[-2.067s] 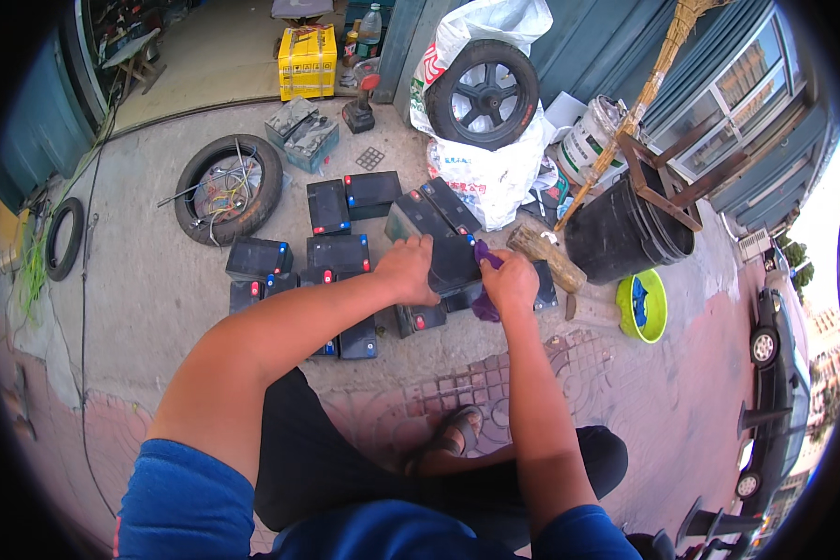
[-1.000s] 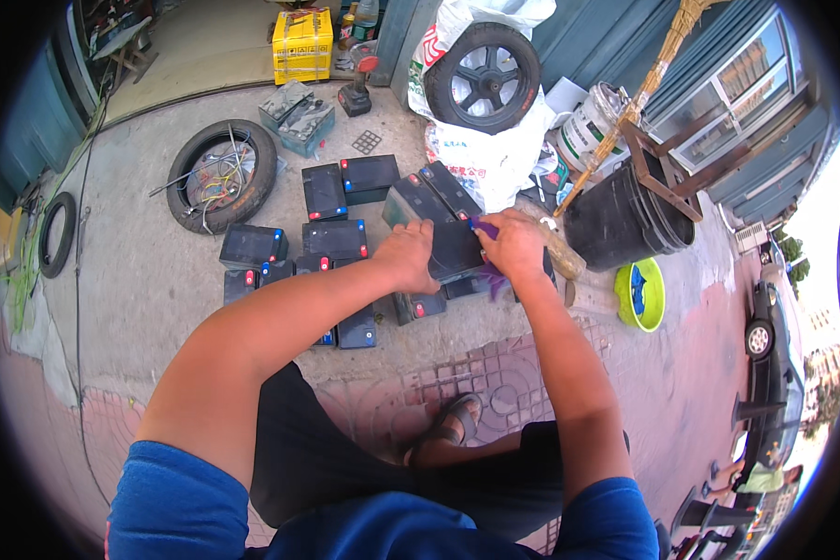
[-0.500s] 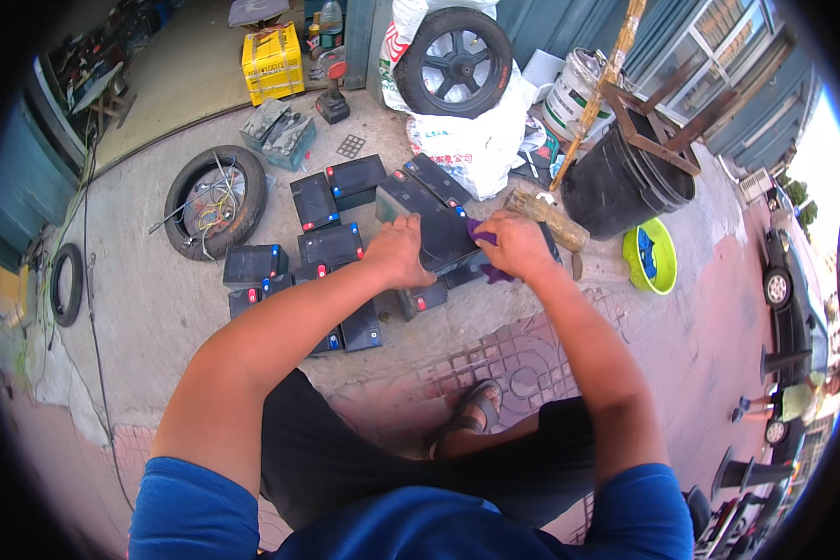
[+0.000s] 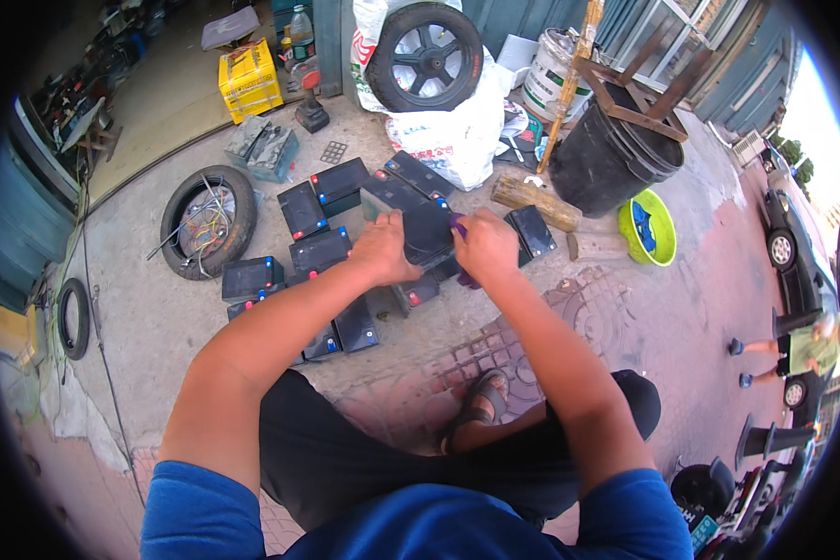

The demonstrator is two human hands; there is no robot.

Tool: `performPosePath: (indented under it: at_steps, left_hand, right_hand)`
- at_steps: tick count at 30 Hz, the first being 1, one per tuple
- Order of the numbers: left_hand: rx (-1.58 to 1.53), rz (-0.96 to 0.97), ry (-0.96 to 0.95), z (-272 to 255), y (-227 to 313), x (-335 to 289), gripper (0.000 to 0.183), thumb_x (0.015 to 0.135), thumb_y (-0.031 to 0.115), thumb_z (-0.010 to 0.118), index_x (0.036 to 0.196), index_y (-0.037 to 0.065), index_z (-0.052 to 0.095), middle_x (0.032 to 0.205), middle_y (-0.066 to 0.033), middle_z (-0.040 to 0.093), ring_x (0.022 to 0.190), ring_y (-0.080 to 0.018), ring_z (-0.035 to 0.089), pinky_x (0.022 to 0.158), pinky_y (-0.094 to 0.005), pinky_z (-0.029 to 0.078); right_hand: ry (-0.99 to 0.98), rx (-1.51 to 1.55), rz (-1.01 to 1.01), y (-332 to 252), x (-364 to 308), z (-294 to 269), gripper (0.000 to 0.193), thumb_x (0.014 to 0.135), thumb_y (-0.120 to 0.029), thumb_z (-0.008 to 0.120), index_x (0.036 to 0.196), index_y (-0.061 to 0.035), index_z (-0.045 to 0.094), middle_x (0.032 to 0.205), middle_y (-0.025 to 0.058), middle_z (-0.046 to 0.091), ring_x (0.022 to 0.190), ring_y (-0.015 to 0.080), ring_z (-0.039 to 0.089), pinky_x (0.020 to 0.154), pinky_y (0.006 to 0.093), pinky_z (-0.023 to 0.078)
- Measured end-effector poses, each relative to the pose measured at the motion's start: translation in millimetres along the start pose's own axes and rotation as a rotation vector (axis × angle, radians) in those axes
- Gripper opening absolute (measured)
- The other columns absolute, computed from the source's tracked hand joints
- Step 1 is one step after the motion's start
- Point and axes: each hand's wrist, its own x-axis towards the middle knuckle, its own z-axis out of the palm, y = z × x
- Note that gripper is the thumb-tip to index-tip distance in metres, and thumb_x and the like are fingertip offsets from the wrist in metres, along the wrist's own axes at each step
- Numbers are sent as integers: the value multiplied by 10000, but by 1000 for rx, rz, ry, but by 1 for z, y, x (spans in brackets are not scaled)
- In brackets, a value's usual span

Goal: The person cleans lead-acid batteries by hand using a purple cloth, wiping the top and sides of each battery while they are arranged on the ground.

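A large black battery (image 4: pixel 427 227) is held tilted above several smaller batteries. My left hand (image 4: pixel 389 248) is closed round its near left side, fingers on top and thumb along the near edge. My right hand (image 4: pixel 488 245) is closed on a purple cloth (image 4: pixel 458 225), pressed against the battery's right end; part of the cloth hangs below the fist. Around them on the ground lie other black batteries with red and blue terminals, such as one behind (image 4: pixel 420 175), one to the left (image 4: pixel 320 249) and one right of my right hand (image 4: pixel 530 233).
A loose tyre (image 4: pixel 209 222) with wires in it lies at left. Behind stand a cordless drill (image 4: pixel 312 114), a yellow box (image 4: pixel 250 82) and a wheel (image 4: pixel 427 60) on white bags. At right are a wooden log (image 4: pixel 536 203), a black bucket (image 4: pixel 607 159) and a green basin (image 4: pixel 661 238).
The whole view has shifted slightly, so most things sit further left. Both hands keep their holds on battery and cloth. The battery right of my right hand shows more fully.
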Motion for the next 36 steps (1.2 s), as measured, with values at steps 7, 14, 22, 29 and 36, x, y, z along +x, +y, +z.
performPosePath:
  at_steps: [7, 14, 22, 29, 36]
  left_hand:
    - [36, -16, 23, -2, -13, -4, 1260, 705, 462, 951, 1630, -103, 310, 1535, -303, 525, 1419, -454, 552, 1195, -444, 496]
    - [-15, 98, 66, 10, -5, 10, 1182, 674, 417, 965, 1566, -115, 401, 1511, -323, 551, 1447, -429, 542, 1232, -465, 450]
    - [3, 76, 123, 10, -10, 2, 1233, 659, 362, 982, 1603, -105, 342, 1536, -318, 533, 1448, -440, 542, 1236, -462, 452]
    - [-59, 79, 60, 6, -16, 3, 1158, 665, 324, 959, 1577, -98, 385, 1545, -321, 525, 1469, -454, 510, 1248, -463, 424]
    - [23, 42, 12, 5, 7, 4, 1229, 712, 453, 944, 1604, -136, 337, 1557, -323, 517, 1470, -447, 518, 1252, -454, 434]
  right_hand:
    - [-33, -10, 171, -27, -9, 9, 142, 872, -243, 815, 905, -105, 819, 922, 145, 757, 889, 336, 778, 781, 443, 629]
    - [-172, -101, 298, -13, 20, 8, 139, 880, -214, 770, 892, -95, 840, 1018, 158, 792, 964, 330, 795, 829, 444, 638]
    - [-235, -99, 299, -27, 14, 12, 132, 859, -168, 783, 956, -105, 846, 1108, 142, 778, 1086, 313, 767, 916, 418, 615]
    - [-185, -74, 306, -23, 17, 23, 107, 877, -196, 755, 886, -128, 837, 948, 125, 784, 1012, 297, 777, 850, 434, 622]
    - [-57, -59, 398, 15, 35, 31, 250, 910, -349, 774, 989, -124, 847, 961, 164, 804, 965, 362, 786, 852, 472, 625]
